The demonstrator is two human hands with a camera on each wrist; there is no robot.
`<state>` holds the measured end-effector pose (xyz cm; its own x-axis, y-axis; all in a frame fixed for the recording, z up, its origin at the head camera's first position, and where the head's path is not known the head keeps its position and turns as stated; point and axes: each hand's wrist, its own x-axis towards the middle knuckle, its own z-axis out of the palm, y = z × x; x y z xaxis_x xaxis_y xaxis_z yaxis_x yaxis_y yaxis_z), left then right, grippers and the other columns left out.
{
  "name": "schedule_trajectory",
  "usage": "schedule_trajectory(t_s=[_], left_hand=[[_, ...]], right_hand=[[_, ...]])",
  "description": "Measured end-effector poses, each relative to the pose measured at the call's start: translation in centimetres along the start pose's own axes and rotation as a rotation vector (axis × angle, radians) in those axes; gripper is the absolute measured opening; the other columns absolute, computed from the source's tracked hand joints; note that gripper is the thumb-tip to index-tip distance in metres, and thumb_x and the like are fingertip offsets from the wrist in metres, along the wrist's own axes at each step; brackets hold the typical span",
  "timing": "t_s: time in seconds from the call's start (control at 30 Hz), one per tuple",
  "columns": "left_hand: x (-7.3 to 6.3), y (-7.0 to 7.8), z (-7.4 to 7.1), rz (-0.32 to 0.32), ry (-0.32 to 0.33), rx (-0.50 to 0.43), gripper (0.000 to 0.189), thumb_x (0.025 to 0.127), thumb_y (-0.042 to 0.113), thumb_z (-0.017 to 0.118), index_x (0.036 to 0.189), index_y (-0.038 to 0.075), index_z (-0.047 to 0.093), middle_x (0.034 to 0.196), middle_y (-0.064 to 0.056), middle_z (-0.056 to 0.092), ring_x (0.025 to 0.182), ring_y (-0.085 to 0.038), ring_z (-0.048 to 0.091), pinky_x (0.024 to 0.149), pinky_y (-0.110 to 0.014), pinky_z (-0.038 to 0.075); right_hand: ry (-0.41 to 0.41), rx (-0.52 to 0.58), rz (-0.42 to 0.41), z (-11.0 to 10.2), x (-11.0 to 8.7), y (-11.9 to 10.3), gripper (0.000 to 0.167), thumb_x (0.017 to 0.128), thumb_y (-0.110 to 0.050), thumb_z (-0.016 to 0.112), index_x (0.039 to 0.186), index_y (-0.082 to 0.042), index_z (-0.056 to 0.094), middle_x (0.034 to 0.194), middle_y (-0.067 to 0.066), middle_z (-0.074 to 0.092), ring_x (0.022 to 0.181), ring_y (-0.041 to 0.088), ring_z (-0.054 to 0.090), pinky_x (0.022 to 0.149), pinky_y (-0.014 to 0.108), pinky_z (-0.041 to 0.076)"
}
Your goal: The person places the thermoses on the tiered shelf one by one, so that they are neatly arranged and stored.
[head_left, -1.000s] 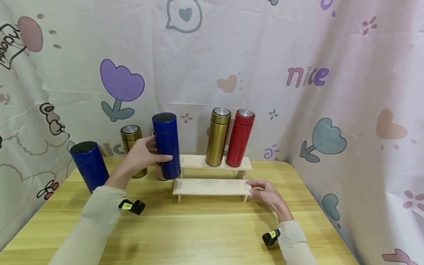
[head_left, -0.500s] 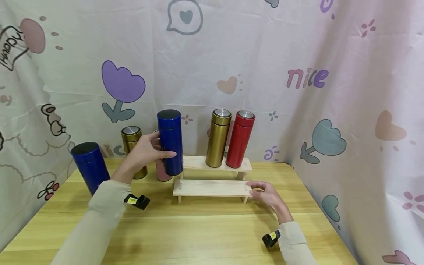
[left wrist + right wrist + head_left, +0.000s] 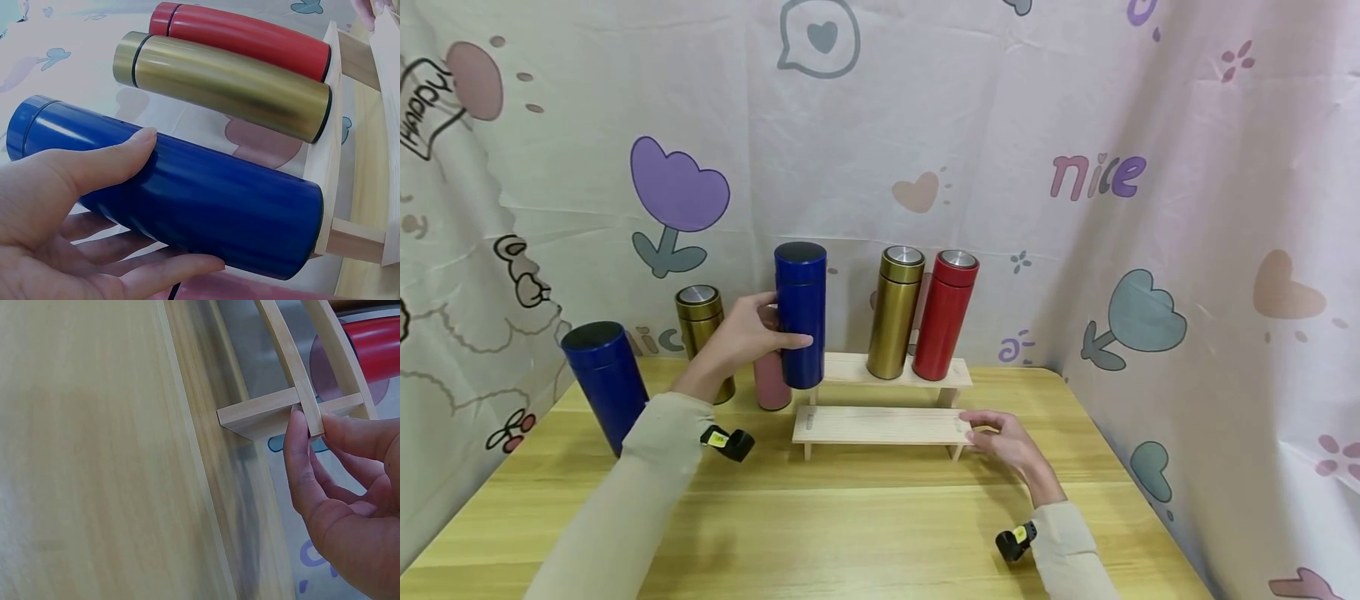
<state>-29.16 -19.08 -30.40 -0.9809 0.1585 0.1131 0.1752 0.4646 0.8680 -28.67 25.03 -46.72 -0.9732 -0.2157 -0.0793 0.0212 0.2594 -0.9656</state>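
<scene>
My left hand point(image 3: 743, 337) grips a blue thermos flask point(image 3: 801, 312) round its body, thumb along the near side. The flask is upright in the head view, its base overlapping the left end of the upper tier. At the right end of the two-tier wooden stand point(image 3: 880, 423), my right hand point(image 3: 1006, 437) pinches the lower board between thumb and fingers, as the right wrist view also shows. On the upper tier a gold thermos flask point(image 3: 895, 321) and a red thermos flask point(image 3: 946, 321) stand side by side; the left wrist view shows them beyond the blue one.
Another blue flask point(image 3: 604, 379) stands at the table's left. Behind my left hand are a shorter gold flask point(image 3: 698, 317) and a pink flask point(image 3: 772, 383), both partly hidden. A printed curtain point(image 3: 850, 117) hangs close behind the wooden table point(image 3: 850, 525).
My left hand has carried the blue flask up and to the right toward the upper tier, uncovering more of the pink flask. The right hand stays on the lower board.
</scene>
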Motion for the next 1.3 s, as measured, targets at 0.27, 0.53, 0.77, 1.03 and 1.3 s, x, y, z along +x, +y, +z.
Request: schedule_trajectory(t_s=[0.27, 0.53, 0.77, 1.03, 1.3], left_hand=[[0.8, 0.1, 0.9, 0.003, -0.004, -0.038, 0.097, 0.086, 0.024, 0.086, 0.16, -0.001, 0.028, 0.148, -0.033, 0.052, 0.131, -0.05, 0.059, 0.099, -0.06, 0.057], [1.5, 0.2, 1.8, -0.019, -0.01, -0.064, 0.098, 0.086, 0.022, 0.086, 0.161, 0.001, 0.027, 0.15, -0.033, 0.051, 0.132, -0.049, 0.058, 0.094, -0.061, 0.059], [2.0, 0.3, 2.6, -0.025, -0.004, -0.076, 0.101, 0.085, 0.023, 0.087, 0.162, 0.001, 0.025, 0.154, -0.032, 0.047, 0.135, -0.049, 0.055, 0.094, -0.06, 0.059], [2.8, 0.8, 3.4, -0.001, 0.01, -0.087, 0.099, 0.085, 0.023, 0.087, 0.161, 0.0, 0.027, 0.154, -0.03, 0.048, 0.137, -0.047, 0.055, 0.099, -0.059, 0.057], [3.5, 0.6, 4.1, -0.003, 0.011, -0.08, 0.098, 0.085, 0.021, 0.086, 0.16, 0.0, 0.028, 0.152, -0.03, 0.05, 0.134, -0.047, 0.058, 0.097, -0.058, 0.059]], right_hand=[[0.004, -0.02, 0.005, 0.1, -0.1, -0.3, 0.042, 0.097, 0.003, 0.064, 0.137, 0.013, 0.057, 0.133, 0.031, 0.059, 0.092, 0.012, 0.068, 0.085, 0.03, 0.064], [0.001, -0.029, -0.001, 0.0, -0.2, -0.1, 0.042, 0.097, 0.003, 0.063, 0.137, 0.014, 0.056, 0.134, 0.034, 0.058, 0.094, 0.014, 0.068, 0.083, 0.027, 0.064], [0.001, -0.019, -0.002, -0.2, -0.2, 0.2, 0.042, 0.097, 0.003, 0.063, 0.137, 0.013, 0.056, 0.134, 0.034, 0.059, 0.093, 0.013, 0.07, 0.084, 0.028, 0.064], [-0.013, -0.022, -0.016, -0.2, -0.4, 0.0, 0.043, 0.099, 0.001, 0.063, 0.138, 0.014, 0.055, 0.141, 0.035, 0.054, 0.093, 0.01, 0.069, 0.085, 0.027, 0.064], [-0.023, -0.025, -0.04, -0.1, -0.1, 0.1, 0.042, 0.098, 0.0, 0.064, 0.138, 0.014, 0.055, 0.14, 0.035, 0.055, 0.095, 0.011, 0.07, 0.086, 0.028, 0.064]])
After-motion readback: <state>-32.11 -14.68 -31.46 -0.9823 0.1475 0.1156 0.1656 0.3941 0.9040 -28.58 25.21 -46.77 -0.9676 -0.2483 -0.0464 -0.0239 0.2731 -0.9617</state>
